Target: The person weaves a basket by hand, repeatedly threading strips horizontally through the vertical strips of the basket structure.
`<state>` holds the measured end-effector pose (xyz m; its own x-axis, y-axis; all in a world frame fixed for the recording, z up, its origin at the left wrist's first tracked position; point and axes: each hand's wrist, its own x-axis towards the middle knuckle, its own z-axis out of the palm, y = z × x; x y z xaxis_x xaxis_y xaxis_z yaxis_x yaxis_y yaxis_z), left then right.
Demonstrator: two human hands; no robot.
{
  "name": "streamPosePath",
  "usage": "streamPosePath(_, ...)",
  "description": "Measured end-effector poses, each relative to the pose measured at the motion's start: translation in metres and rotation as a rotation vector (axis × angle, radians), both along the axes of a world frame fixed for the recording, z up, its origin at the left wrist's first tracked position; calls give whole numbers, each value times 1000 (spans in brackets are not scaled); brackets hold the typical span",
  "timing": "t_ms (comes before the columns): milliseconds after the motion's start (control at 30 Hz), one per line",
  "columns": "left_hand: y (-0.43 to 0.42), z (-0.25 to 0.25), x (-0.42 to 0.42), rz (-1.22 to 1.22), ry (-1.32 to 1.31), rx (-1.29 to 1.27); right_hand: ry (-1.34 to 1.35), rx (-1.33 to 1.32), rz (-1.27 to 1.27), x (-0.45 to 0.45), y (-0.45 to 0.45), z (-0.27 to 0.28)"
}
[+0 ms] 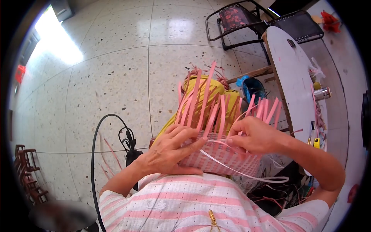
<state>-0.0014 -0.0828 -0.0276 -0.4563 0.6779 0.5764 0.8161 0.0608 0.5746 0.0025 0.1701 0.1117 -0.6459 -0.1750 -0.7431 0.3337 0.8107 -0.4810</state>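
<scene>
On my lap lies a partly woven pink-and-white basket, its loose pink strips fanning up and away from me. My left hand holds the basket's left side, with the thumb and fingers pressed along the top edge of the weave. Across that edge, my right hand is closed in a pinch on a thin pale strip among the upright ones; its fingertips are partly hidden. A long white strip loops from the weave down to the right. Yellow cloth covers my legs behind the strips.
To the right stands a white-topped table with a yellow tape measure and a metal can. A bin with a blue liner sits beside it. Beyond is a folding chair. A black cable curves on the left.
</scene>
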Motion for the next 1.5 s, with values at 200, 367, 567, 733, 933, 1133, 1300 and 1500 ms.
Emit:
streamPosePath(200, -1, -1, 2, -11, 23, -35, -192, -38, -152, 20, 9, 9)
streamPosePath(367, -1, 4, 0, -18, 24, -66, -114, -113, -155, 36, 32, 2)
streamPosePath(567, -1, 10, -4, -72, 65, -103, -287, -180, -312, 52, 32, 4)
streamPosePath(733, 0, 4, 0, -12, 124, -111, -321, -358, -391, 65, 25, -3)
streamPosePath(933, 3, 25, 7, 34, 87, -164, -225, -341, -295, 61, 35, -9)
streamPosePath(1133, 19, 32, 13, 55, 99, -261, -187, -325, -248, 61, 32, -11)
streamPosePath(1300, 27, 31, 11, -8, -20, -246, 28, -216, -139, 65, 36, -15)
streamPosePath(1500, 29, 27, 12, -42, -82, -204, 736, 97, 235, 47, 31, -8)
